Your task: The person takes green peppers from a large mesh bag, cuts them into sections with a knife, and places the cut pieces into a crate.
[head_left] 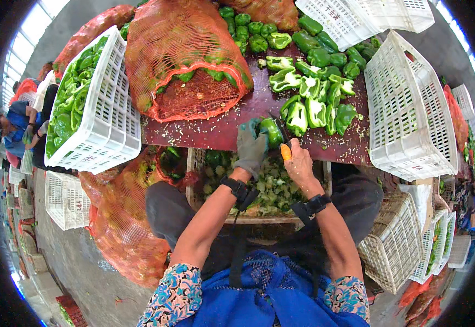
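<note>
My left hand point(249, 148), in a grey glove, holds a whole green pepper point(272, 133) against the front edge of the dark red board point(199, 132). My bare right hand point(299, 165) grips an orange-handled knife point(286, 152), its dark blade against the pepper's right side. Just beyond my hands lie several cut pepper halves point(316, 113), pale insides showing, among scattered seeds, with whole peppers point(318, 57) farther back. Beneath the board, between my knees, a crate point(196, 169) holds pepper cores and scraps point(273, 185).
Red mesh sacks point(183, 43) lie on the board and floor. A white crate of peppers point(102, 133) stands left, white crates point(406, 120) right, a worn crate point(386, 248) beside my right leg. Other people in blue point(16, 131) are at the far left.
</note>
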A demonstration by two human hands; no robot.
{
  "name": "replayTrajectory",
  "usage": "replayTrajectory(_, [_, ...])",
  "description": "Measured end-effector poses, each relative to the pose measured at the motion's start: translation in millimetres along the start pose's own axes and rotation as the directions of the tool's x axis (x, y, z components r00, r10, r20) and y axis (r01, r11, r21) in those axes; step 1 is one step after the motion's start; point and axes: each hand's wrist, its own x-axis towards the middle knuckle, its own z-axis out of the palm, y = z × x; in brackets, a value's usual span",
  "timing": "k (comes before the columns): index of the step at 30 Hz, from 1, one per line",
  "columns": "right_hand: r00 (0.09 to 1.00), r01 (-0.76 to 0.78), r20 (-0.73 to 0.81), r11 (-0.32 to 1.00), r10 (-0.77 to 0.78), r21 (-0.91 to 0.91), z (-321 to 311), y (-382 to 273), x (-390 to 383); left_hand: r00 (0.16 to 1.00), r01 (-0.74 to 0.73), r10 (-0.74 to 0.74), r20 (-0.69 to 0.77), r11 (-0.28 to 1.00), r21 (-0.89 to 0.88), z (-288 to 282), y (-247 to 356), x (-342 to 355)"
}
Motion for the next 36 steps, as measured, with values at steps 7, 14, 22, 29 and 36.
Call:
replayTrajectory(7, [0.991, 0.021, 0.13, 0.979, 0.006, -0.203, -1.5, -1.6, 4.0, 0.999, -0.013, 0.012, -0.051, 1.0, -0.017, 14.1, -13.2, 1.3])
replayTrajectory(14, [0.99, -0.113, 0.065, 0.985, 0.122, -0.131, 54.3, -1.9, -19.6, 0.985, -0.167, 0.17, 0.01, 0.953, 0.254, 13.1, -7.4, 4.6])
replayTrajectory(22, [0.996, -0.085, 0.037, 0.979, 0.08, 0.187, 72.7, 23.2, -20.2, 0.972, -0.206, 0.145, 0.186, 0.907, 0.366, 3.8, -5.9, 3.6])
replayTrajectory(29, [0.913, -0.4, 0.335, 0.673, 0.233, 0.622, 51.6, 25.8, -8.6, 0.975, -0.179, 0.164, 0.149, 0.979, 0.095, -7.8, -9.8, 11.6])
replayTrajectory(36, [0.887, -0.461, 0.338, 0.539, 0.315, 0.705, 56.9, 18.1, -9.8, 0.978, 0.204, -0.19, 0.084, 0.956, -0.213, -17.4, -28.5, 21.1])
